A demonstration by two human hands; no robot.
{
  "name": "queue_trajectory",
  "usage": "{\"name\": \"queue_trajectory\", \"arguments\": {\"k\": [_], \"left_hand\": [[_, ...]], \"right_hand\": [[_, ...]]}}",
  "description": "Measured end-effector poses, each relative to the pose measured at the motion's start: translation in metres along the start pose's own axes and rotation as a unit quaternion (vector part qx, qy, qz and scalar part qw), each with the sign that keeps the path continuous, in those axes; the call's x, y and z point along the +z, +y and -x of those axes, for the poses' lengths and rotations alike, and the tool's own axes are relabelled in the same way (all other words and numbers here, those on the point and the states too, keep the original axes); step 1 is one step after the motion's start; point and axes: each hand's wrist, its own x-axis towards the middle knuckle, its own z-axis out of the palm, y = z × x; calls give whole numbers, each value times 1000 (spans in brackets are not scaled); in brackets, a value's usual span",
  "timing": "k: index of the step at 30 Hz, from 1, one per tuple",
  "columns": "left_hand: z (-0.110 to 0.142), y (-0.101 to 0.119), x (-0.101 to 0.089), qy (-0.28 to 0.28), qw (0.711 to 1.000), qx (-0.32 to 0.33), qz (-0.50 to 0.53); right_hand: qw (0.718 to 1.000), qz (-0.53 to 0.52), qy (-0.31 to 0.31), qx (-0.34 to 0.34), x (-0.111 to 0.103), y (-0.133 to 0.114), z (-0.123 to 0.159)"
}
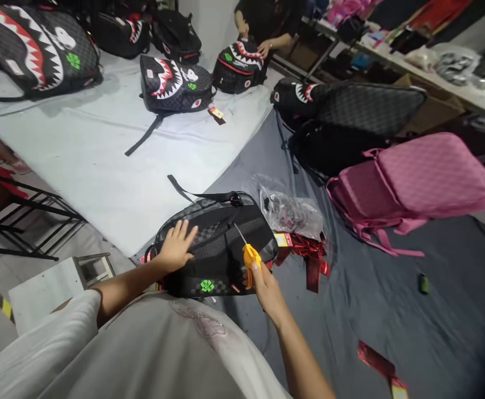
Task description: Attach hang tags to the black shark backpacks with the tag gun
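A black checkered backpack (221, 266) with a green printed patch lies on the table right in front of me, its strap side up. My left hand (177, 247) rests flat on it with the fingers spread. In my right hand (264, 282) is a pair of scissors (250, 256) with yellow handles, the fingers wrapped round them. The blades point away from me over the backpack's right half. I cannot tell whether they touch the fabric. One black strap (203, 194) stretches off the backpack's far edge onto the white cloth.
Red tags (309, 246) and a clear plastic bag (292, 213) lie just right of the backpack. A pink backpack (429, 183) is farther right. Several shark-mouth backpacks (175, 83) stand on the white cloth (101, 144). Across the table, another person's hands (263, 47) touch one. A stool (46, 293) is at left.
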Motion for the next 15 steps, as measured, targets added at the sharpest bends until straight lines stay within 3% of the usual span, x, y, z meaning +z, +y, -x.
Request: {"name": "queue_trajectory", "arguments": {"k": [3, 7, 9, 11, 13, 15], "left_hand": [[-21, -15, 3, -46, 990, -49, 121], [-35, -23, 8, -111, 953, -34, 280], [-44, -24, 11, -167, 897, -78, 402], [-54, -23, 17, -218, 810, -180, 514], [-64, -22, 24, -266, 735, -274, 560], [-70, -20, 29, -301, 716, -313, 546]], "right_hand": [[997, 46, 2, 58, -13, -9, -9], [972, 173, 107, 117, -47, -18, -24], [956, 227, 121, 141, -52, -22, -29], [965, 237, 41, 107, -45, -24, -30], [971, 231, -40, 45, -38, -25, -31], [968, 248, -33, 30, -37, -24, -36]]}}
